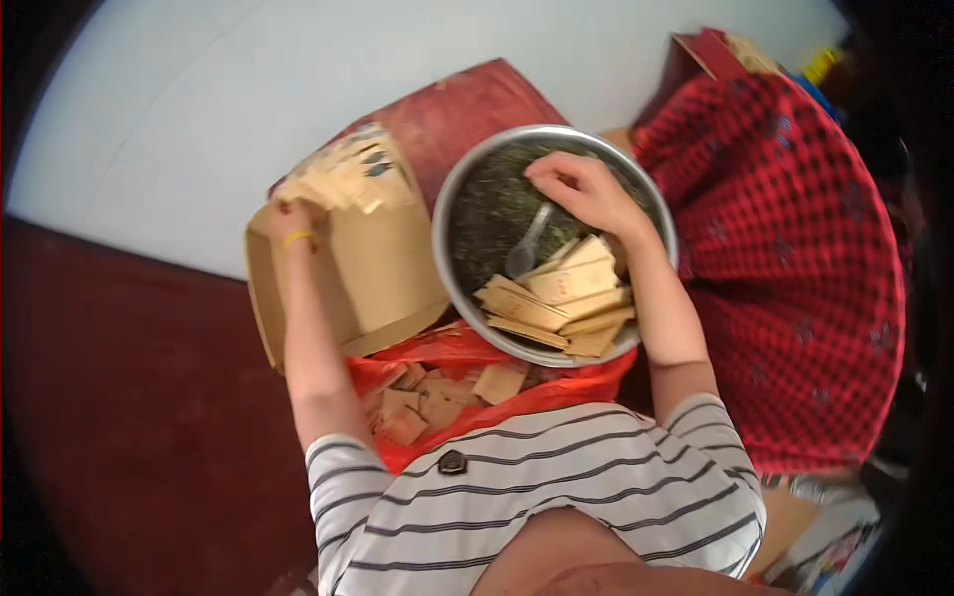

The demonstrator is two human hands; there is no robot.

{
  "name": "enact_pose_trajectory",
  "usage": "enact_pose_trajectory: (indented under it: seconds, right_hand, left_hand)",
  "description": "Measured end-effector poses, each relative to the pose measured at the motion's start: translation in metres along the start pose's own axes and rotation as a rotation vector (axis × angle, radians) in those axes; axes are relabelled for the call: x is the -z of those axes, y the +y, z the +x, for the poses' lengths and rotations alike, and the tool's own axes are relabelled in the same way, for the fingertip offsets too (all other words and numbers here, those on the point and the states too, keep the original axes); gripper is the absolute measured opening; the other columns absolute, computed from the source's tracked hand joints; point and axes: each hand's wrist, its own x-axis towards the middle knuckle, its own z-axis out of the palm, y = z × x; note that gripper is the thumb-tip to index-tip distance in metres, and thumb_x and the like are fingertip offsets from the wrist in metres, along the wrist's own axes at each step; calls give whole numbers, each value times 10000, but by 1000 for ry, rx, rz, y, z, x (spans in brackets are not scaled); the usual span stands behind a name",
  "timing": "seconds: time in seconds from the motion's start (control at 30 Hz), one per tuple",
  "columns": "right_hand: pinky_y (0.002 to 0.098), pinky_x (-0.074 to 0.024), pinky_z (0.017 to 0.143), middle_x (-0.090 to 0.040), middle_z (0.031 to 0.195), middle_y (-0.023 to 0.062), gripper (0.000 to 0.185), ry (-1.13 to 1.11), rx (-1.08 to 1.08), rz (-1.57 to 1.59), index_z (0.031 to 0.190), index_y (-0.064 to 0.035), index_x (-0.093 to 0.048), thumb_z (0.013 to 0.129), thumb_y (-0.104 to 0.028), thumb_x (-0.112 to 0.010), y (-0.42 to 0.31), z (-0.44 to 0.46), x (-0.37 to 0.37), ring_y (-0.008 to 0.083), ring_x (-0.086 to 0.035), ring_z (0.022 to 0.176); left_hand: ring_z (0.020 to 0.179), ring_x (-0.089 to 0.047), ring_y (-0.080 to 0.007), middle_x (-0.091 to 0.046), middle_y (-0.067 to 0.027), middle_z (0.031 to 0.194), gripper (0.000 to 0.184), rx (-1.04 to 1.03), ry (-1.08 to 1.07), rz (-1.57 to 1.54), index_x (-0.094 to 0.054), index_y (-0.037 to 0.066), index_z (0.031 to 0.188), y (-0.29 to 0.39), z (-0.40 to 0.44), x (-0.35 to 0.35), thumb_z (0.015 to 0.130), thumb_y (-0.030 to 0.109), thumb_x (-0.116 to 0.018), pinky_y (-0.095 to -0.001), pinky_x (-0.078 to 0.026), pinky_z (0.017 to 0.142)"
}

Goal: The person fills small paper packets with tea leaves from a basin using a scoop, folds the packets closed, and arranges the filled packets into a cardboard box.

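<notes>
Your left hand (294,221): beside piled packets (353,179) at the carton's (373,268) far end, grip too blurred to judge; a nudge could topple them.
Your right hand (576,189): curled over dried leaves (482,214), hold unclear.
Metal basin (441,233): your forearm (661,293) crosses its rim near paper sachets (571,285); brushing these could scatter leaves.

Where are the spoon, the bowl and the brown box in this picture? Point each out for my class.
Spoon (522,258): head view, on its scoop.
Bowl (440,243): head view, on the left of its rim.
Brown box (383,270): head view, on its bare bottom.
</notes>
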Motion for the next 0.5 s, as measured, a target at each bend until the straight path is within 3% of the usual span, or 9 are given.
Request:
enact_pose_trajectory:
  seconds: [0.03, 0.1, 0.13, 0.2, 0.27, 0.37, 0.4, 0.47, 0.5]
  right_hand:
    - [234, -439, 639, -622, 792, -11, 143, -33, -72, -32, 982, -6, -668, 914, -129, -641, 4, -1, 6, 63, -528, 723]
    - [243, -427, 613, -579, 718, -22, 139, -51, -95, -72, 936, -9, -667, 907, -144, -650, 11, -2, 14, 62, -510, 682]
    - [252, -414, 587, -536, 643, -33, 147, -95, -99, -111, 889, -13, -665, 901, -160, -659, 12, -2, 17, 60, -492, 642]
    - [261, -417, 586, -541, 641, -23, 170, -173, -108, -182, 861, -15, -657, 892, -182, -671, 5, -2, 23, 66, -494, 635]
    - [288, -424, 582, -557, 637, 18, 197, -284, -106, -217, 813, -21, -643, 860, -206, -692, 3, -3, 25, 97, -507, 618]
    - [299, -430, 584, -571, 645, 34, 166, -341, -65, -205, 815, -14, -636, 841, -171, -686, -11, -7, 18, 119, -518, 620]
    - [304, -437, 590, -575, 655, 47, 143, -352, 0, -219, 818, -14, -639, 822, -150, -682, -9, -6, 15, 132, -525, 625]
    - [303, -445, 592, -584, 668, 43, 136, -350, -23, -229, 826, -15, -644, 825, -144, -687, -15, -7, 12, 124, -537, 629]
    - [300, -446, 591, -587, 671, 42, 130, -332, -47, -236, 833, -14, -645, 829, -137, -687, -21, -8, 12, 120, -541, 629]
  left_hand:
    - [815, -637, -193, -676, -112, 929, 331, -38, 70, 62, -611, -27, 1073, 10, -3, 3, 791, 140, -652, -326, -512, 718]
    - [824, -625, -178, -665, -106, 930, 357, -48, 21, -7, -590, -46, 1115, 30, -9, 10, 817, 142, -651, -302, -511, 733]
    - [825, -621, -178, -664, -109, 935, 366, -112, 108, -80, -585, -52, 1131, 38, -12, 8, 831, 148, -651, -296, -511, 743]
    - [833, -622, -185, -667, -116, 983, 354, -232, 201, -185, -587, -47, 1172, 59, -21, 11, 870, 133, -623, -297, -514, 774]
    - [833, -625, -176, -674, -108, 980, 280, -441, 84, -271, -629, -21, 1137, 85, -35, 3, 891, 109, -601, -297, -514, 777]
    - [813, -601, -120, -687, -41, 907, 188, -367, -460, -353, -696, 29, 1023, 155, -108, 11, 911, 156, -614, -277, -500, 736]
    - [779, -642, -183, -702, -91, 871, 221, -513, -470, -257, -695, 37, 1020, 163, -123, 12, 910, 207, -607, -316, -512, 740]
    - [925, -666, -357, -662, -250, 969, 245, -528, -632, 107, -702, 66, 1006, 170, -135, 22, 885, 240, -579, -410, -518, 804]
    - [925, -666, -357, -662, -250, 969, 245, -514, -600, 119, -702, 66, 1006, 170, -130, 34, 885, 240, -579, -410, -518, 804]
